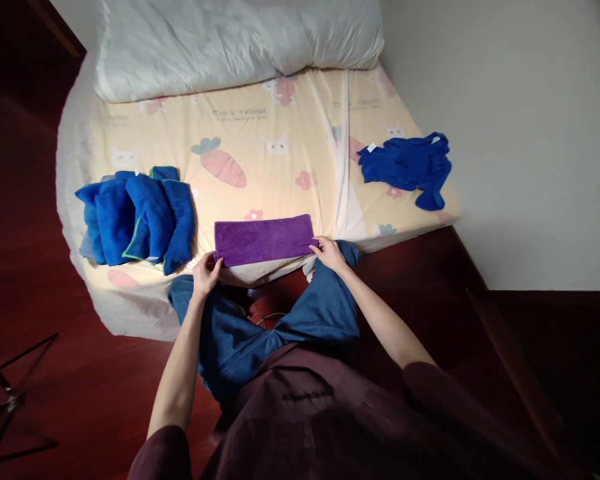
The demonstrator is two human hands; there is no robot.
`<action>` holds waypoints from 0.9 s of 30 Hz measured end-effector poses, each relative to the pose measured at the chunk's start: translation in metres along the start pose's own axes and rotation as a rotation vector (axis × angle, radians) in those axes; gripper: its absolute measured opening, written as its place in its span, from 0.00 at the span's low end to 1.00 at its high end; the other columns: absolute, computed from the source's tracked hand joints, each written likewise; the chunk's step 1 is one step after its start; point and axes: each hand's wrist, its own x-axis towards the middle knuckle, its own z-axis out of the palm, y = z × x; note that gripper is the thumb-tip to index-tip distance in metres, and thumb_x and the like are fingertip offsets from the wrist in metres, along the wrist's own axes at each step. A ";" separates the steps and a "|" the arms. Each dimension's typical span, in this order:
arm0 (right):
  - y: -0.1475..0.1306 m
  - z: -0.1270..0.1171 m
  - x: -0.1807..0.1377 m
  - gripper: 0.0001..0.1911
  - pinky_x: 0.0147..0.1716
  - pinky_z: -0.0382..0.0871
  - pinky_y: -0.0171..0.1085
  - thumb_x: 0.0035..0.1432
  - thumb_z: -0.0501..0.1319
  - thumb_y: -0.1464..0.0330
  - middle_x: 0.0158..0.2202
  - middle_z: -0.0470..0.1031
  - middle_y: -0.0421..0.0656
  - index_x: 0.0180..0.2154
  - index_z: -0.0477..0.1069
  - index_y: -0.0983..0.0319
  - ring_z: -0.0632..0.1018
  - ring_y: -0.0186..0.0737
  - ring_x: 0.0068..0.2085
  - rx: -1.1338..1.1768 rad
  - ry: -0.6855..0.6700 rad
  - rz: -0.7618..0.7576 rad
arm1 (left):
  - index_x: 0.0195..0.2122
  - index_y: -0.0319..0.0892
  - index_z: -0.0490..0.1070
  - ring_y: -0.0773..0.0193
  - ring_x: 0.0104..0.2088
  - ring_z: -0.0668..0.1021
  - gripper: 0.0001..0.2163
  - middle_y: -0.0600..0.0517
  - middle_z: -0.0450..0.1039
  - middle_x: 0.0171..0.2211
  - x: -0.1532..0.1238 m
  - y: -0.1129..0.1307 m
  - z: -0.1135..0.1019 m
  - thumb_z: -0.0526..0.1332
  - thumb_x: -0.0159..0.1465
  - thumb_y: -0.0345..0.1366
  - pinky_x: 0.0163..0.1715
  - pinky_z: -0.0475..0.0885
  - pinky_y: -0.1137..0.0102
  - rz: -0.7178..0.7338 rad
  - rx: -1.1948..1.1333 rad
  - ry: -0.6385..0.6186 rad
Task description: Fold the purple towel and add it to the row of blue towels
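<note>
A purple towel (264,240) lies as a flat rectangle at the front edge of the bed. My left hand (207,272) pinches its near left corner between thumb and fingers. At the near right corner, my right hand (329,252) is closed on the same towel. Left of it sits a heap of blue towels (153,217), some with green edging. Toward the right edge of the bed rests a crumpled dark blue cloth (405,163) with a small white tag.
The bed's yellow sheet (170,133) carries carrot and rabbit prints, with creases right of centre. A pale, thick quilt (240,40) lies across the far end. A wall (520,147) stands to the right. Black thin metal legs (13,400) stand on the dark red floor at lower left.
</note>
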 end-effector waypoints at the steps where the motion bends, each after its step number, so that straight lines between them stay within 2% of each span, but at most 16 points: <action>1: -0.002 0.000 -0.001 0.19 0.47 0.81 0.46 0.65 0.65 0.61 0.43 0.84 0.47 0.55 0.78 0.59 0.85 0.47 0.43 -0.026 0.002 -0.002 | 0.51 0.41 0.75 0.57 0.36 0.82 0.22 0.45 0.81 0.40 0.000 0.000 0.000 0.63 0.65 0.53 0.41 0.79 0.62 0.006 0.016 0.003; 4: -0.009 -0.001 -0.003 0.19 0.49 0.81 0.46 0.66 0.64 0.61 0.45 0.84 0.49 0.56 0.77 0.60 0.85 0.49 0.43 -0.115 0.014 -0.020 | 0.51 0.41 0.75 0.55 0.39 0.80 0.21 0.44 0.78 0.42 0.002 -0.001 0.000 0.62 0.66 0.52 0.45 0.78 0.59 0.061 0.084 0.019; 8: -0.017 -0.004 -0.005 0.21 0.50 0.81 0.46 0.68 0.61 0.63 0.49 0.82 0.49 0.59 0.74 0.59 0.84 0.49 0.44 -0.160 0.040 -0.063 | 0.53 0.42 0.73 0.49 0.51 0.77 0.18 0.41 0.73 0.48 0.002 0.002 0.000 0.62 0.69 0.49 0.57 0.74 0.53 0.197 0.095 0.067; 11: -0.022 -0.008 -0.007 0.19 0.57 0.77 0.49 0.69 0.59 0.65 0.56 0.77 0.52 0.59 0.74 0.60 0.81 0.52 0.54 -0.212 0.081 -0.157 | 0.54 0.45 0.73 0.48 0.59 0.74 0.15 0.40 0.70 0.55 -0.001 0.007 0.000 0.62 0.70 0.45 0.60 0.72 0.52 0.258 0.120 0.102; 14: -0.026 -0.011 -0.009 0.17 0.62 0.71 0.55 0.71 0.56 0.70 0.60 0.75 0.53 0.55 0.78 0.60 0.76 0.55 0.61 -0.296 0.051 -0.276 | 0.49 0.48 0.77 0.50 0.59 0.75 0.10 0.42 0.74 0.56 -0.002 0.009 0.001 0.58 0.72 0.40 0.60 0.72 0.50 0.320 0.176 0.024; 16: -0.027 -0.011 -0.010 0.20 0.63 0.70 0.56 0.70 0.53 0.74 0.61 0.76 0.52 0.55 0.79 0.59 0.75 0.53 0.63 -0.310 -0.019 -0.342 | 0.49 0.48 0.78 0.51 0.60 0.75 0.12 0.44 0.76 0.56 -0.002 0.009 0.001 0.55 0.73 0.37 0.62 0.71 0.48 0.391 0.168 -0.050; 20: -0.026 -0.008 -0.008 0.25 0.66 0.68 0.54 0.68 0.51 0.78 0.65 0.74 0.49 0.61 0.76 0.60 0.72 0.50 0.67 -0.299 -0.109 -0.396 | 0.55 0.46 0.77 0.52 0.66 0.71 0.17 0.44 0.75 0.61 0.000 0.006 0.002 0.50 0.74 0.34 0.65 0.69 0.46 0.450 0.140 -0.134; 27: -0.025 -0.002 -0.007 0.27 0.70 0.66 0.49 0.68 0.51 0.77 0.68 0.70 0.49 0.65 0.72 0.66 0.71 0.46 0.69 -0.342 -0.103 -0.378 | 0.69 0.43 0.66 0.51 0.72 0.65 0.24 0.43 0.67 0.68 0.002 0.010 0.002 0.47 0.73 0.33 0.70 0.63 0.46 0.393 0.188 -0.213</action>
